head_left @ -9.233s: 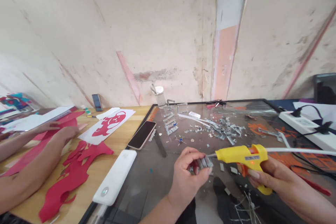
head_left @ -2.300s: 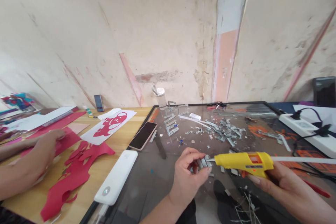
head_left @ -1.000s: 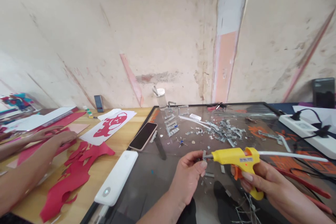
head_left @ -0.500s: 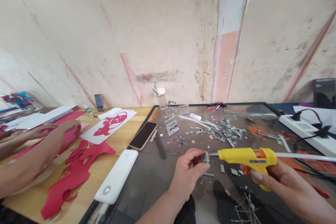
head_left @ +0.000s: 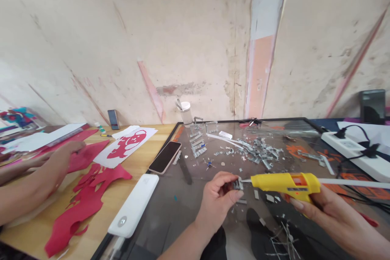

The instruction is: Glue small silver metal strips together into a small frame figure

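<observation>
At lower centre, my left hand [head_left: 219, 198] pinched the small grey metal piece [head_left: 237, 183] steady while my right hand [head_left: 317, 207], fingers wrapped round it, kept the yellow glue gun [head_left: 286, 183] nozzle just touching its edge.

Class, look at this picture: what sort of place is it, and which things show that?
Probably a craft workshop: a yellow hot glue gun in the right hand, red paper cut-outs on the wooden table, and small silvery pieces strewn over a glass-topped surface.

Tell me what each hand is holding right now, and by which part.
The left hand pinches a small metal piece between thumb and fingertips. The right hand holds the yellow glue gun by its grip, nozzle at the metal piece.
</observation>
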The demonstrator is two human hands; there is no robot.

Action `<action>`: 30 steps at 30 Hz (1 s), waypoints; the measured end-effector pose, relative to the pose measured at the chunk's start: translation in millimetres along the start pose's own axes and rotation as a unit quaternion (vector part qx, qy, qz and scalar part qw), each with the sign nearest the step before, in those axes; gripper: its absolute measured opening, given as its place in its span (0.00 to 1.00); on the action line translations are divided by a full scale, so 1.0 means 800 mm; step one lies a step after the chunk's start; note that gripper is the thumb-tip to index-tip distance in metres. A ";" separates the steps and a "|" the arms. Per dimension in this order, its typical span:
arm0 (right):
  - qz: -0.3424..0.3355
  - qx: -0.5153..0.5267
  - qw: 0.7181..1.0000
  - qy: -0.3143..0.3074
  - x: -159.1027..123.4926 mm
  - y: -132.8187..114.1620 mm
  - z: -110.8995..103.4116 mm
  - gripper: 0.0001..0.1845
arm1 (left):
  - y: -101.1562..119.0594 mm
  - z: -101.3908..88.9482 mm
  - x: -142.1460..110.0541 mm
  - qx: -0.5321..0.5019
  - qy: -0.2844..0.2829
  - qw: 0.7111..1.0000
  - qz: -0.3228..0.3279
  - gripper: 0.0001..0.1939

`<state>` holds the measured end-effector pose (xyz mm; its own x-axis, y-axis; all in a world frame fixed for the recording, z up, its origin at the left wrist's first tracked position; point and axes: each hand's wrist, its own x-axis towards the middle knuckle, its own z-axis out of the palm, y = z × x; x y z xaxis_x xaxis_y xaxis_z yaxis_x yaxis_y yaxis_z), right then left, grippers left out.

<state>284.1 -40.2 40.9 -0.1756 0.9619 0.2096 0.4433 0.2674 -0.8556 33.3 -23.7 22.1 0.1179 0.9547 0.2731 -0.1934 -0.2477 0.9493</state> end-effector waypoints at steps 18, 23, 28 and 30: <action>-0.020 -0.058 0.998 0.020 0.001 -0.004 0.000 0.16 | -0.003 -0.002 -0.001 0.019 -0.006 1.000 0.017 0.13; -0.008 -0.062 0.998 0.009 0.001 -0.002 -0.001 0.17 | -0.002 -0.002 -0.001 0.018 -0.006 1.000 0.020 0.13; -0.008 -0.059 0.998 0.007 0.001 -0.001 -0.001 0.17 | -0.001 -0.002 -0.001 0.017 -0.004 1.000 0.017 0.13; -0.007 -0.054 0.998 0.003 0.000 0.001 0.000 0.17 | -0.001 -0.002 -0.001 0.021 -0.003 1.000 0.019 0.13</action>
<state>284.6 -39.8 40.0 -0.1775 0.9581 0.2246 0.5336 0.2855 -0.7961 32.2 -23.8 21.1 0.1175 0.9437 0.3092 -0.1570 -0.2898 0.9441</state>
